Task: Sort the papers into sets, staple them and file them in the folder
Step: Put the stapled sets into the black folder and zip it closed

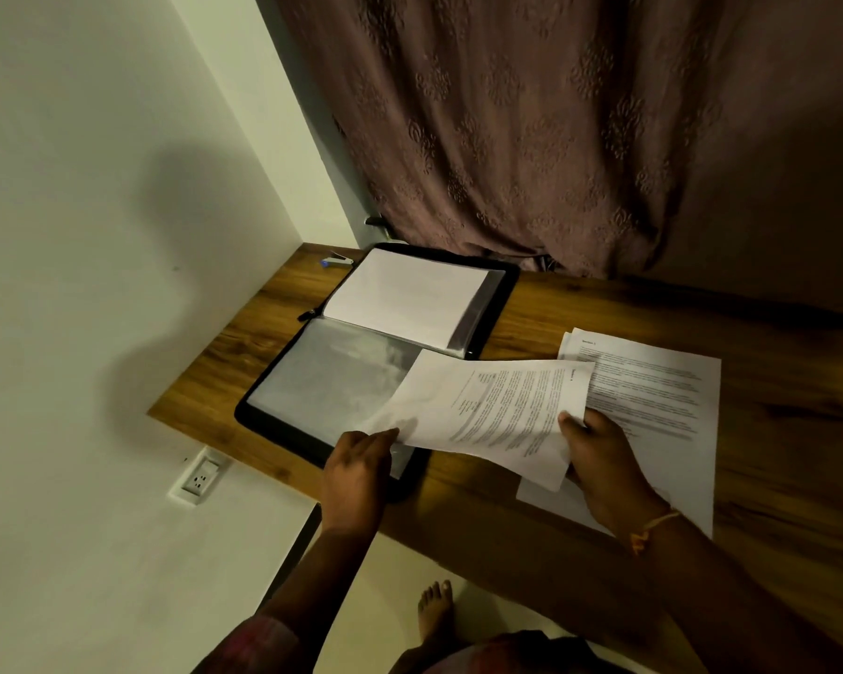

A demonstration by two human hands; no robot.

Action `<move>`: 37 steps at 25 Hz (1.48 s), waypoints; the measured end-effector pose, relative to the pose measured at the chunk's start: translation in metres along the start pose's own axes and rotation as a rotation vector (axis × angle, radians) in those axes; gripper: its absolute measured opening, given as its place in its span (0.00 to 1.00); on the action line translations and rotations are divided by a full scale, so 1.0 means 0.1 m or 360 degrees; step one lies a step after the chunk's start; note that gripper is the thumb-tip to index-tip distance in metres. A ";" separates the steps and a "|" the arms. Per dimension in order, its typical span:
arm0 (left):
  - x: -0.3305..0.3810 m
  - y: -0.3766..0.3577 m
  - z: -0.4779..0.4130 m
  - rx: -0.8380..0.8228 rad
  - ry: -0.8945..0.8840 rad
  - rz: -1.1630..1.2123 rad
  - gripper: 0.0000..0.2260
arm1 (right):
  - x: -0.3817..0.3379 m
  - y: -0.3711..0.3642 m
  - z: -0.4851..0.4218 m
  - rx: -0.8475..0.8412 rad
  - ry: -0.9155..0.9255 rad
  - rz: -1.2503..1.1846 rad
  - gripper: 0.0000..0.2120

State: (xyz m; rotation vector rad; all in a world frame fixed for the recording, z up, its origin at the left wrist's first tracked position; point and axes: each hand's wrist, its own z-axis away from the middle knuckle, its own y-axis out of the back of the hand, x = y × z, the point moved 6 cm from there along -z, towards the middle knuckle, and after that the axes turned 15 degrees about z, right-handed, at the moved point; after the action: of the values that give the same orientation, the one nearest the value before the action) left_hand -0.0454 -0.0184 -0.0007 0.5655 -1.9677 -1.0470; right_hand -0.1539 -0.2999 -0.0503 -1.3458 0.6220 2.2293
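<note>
This looks like a corner of a home. A floor-length mauve curtain with an embossed floral pattern (556, 114) hangs behind a wood-grain desk (604, 308) set against plain pale walls (93, 187). A white wall socket (200, 476) sits below it, and a bare foot (436, 610) stands on the light floor.

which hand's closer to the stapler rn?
Left. Left hand is at the near edge of the folder, roughly in line with the stapler beyond it; right hand, holding the paper set, is farther right.
</note>
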 end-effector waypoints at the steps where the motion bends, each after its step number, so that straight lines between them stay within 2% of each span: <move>1: 0.03 0.03 -0.02 0.0049 -0.0072 -0.0066 0.24 | -0.03 -0.09 -0.02 -0.0050 -0.0037 -0.0054 0.12; 9: 0.08 0.10 -0.14 0.0139 -0.0237 -0.0092 0.21 | -0.22 -0.75 -0.09 -0.0495 -0.0290 -0.0278 0.12; 13: 0.04 0.11 -0.11 0.0173 -0.0282 -0.0057 0.20 | -0.02 -0.64 -0.18 -0.0163 -0.0337 -0.0250 0.10; 20: -0.02 0.12 -0.11 0.0194 -0.0414 -0.0018 0.18 | -0.21 -0.98 -0.21 -0.0165 -0.0305 -0.0390 0.13; 26: -0.03 0.11 -0.16 0.0158 -0.0520 -0.0015 0.16 | -0.31 -1.48 -0.36 -0.0173 -0.0303 -0.0265 0.11; 29: -0.02 0.13 -0.18 0.0174 -0.0611 0.0002 0.12 | -0.39 -1.63 -0.39 -0.0208 -0.0222 0.0010 0.10; 32: 0.01 0.15 -0.23 0.0193 -0.0710 0.0050 0.11 | -0.41 -1.79 -0.40 -0.0315 -0.0160 0.0285 0.12; 37: -0.03 0.15 -0.29 0.0184 -0.0728 0.0100 0.09 | -0.37 -1.92 -0.47 -0.0400 -0.0128 0.0512 0.17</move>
State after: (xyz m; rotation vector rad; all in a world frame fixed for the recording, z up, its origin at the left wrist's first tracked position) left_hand -0.0198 -0.0220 0.0201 0.3405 -2.4399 -1.0981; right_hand 0.0081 -0.1808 -0.0641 -1.3420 0.5783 2.6822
